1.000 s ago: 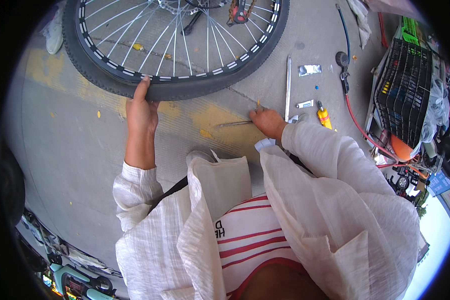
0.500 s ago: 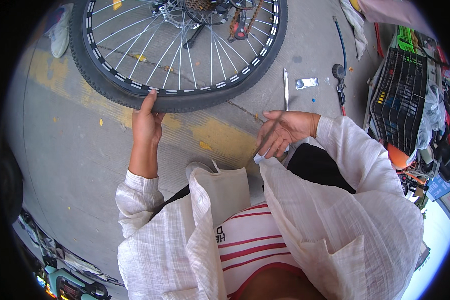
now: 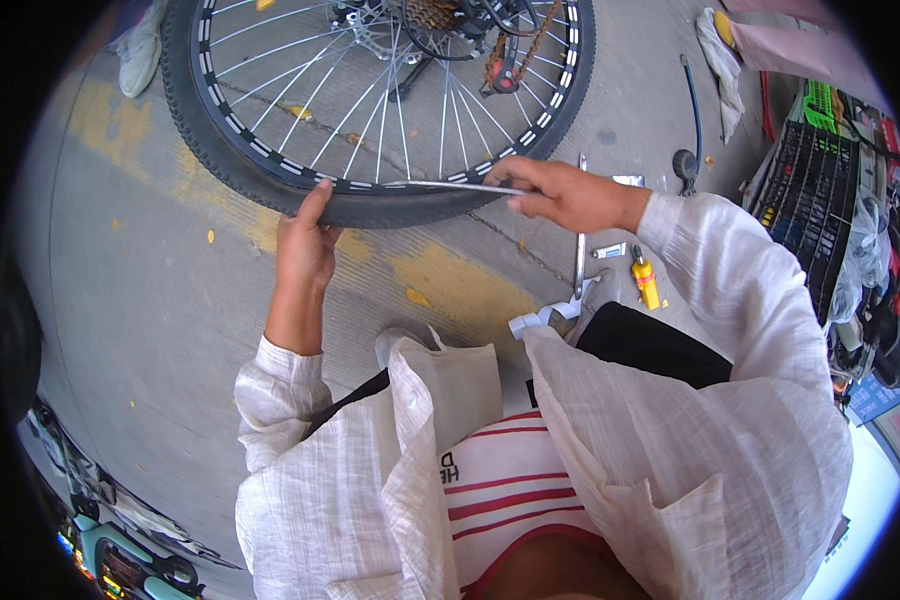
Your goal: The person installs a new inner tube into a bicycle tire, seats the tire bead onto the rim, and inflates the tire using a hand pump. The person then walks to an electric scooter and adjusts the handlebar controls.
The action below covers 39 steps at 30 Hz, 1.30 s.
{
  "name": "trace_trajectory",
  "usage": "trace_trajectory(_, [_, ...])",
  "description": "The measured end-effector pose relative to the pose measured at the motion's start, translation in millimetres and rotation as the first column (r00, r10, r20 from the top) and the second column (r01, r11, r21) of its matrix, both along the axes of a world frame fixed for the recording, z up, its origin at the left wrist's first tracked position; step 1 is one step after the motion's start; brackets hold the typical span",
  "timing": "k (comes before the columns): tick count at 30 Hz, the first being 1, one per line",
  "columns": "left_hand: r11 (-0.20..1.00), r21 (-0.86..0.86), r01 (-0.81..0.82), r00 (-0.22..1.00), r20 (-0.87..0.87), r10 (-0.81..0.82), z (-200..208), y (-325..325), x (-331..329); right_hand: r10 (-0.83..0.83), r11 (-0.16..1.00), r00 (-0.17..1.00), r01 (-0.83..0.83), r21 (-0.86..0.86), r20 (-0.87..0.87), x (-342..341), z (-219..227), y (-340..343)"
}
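Observation:
A bicycle wheel with silver spokes lies across the top of the view, its black tire [image 3: 195, 130] around a black-and-white rim [image 3: 288, 166]. My left hand [image 3: 307, 245] is closed on the tire's near side, thumb up by the rim and fingers underneath. Held in my right hand [image 3: 570, 195] is a thin metal tire lever [image 3: 435, 185]. The lever points left along the rim, and its tip reaches the tire's inner edge near my left thumb. The rusty chain [image 3: 542, 40] and sprockets [image 3: 432, 12] show near the hub.
On the concrete right of the wheel lie another metal lever [image 3: 581, 235], a small tube [image 3: 609, 250], a yellow bottle [image 3: 646, 283] and a white strip [image 3: 535, 321]. A round gauge [image 3: 684, 165] and a black basket [image 3: 810, 190] stand farther right. Another person's shoe [image 3: 142, 60] is far left.
My right hand has moved up and forward, bringing the lever from near my knees to the rim. The left hand keeps its hold on the tire. The view has shifted slightly.

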<state>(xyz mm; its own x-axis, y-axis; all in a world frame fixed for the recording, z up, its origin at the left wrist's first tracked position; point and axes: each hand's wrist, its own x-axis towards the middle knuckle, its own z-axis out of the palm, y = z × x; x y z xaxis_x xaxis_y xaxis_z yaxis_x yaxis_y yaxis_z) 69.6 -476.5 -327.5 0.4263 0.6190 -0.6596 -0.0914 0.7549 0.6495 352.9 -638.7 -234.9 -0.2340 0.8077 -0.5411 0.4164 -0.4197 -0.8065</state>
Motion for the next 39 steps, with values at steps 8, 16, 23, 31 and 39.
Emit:
trace_trajectory(8, [0.999,0.012,0.037,0.999,-0.016,-0.036,-4,9,-5,0.045,0.985,0.847,-0.125,0.117,0.53,6,-57,49])
trace_trajectory(16, [1.0,0.017,0.023,0.998,-0.057,-0.022,7,9,-2,0.123,0.98,0.929,-0.17,0.106,0.35,9,-87,65])
trace_trajectory(23, [0.998,0.02,0.054,0.999,-0.005,-0.054,4,13,-3,0.135,0.976,0.936,-0.182,0.121,0.325,1,-87,76])
trace_trajectory(31, [0.999,0.02,0.048,0.995,0.084,-0.05,-10,17,-13,0.403,0.848,0.719,-0.526,0.064,0.566,-8,-25,110])
trace_trajectory(39, [1.0,-0.008,-0.013,0.984,0.177,0.014,-19,12,-11,0.357,0.774,0.921,-0.198,-0.602,0.155,-34,33,131])
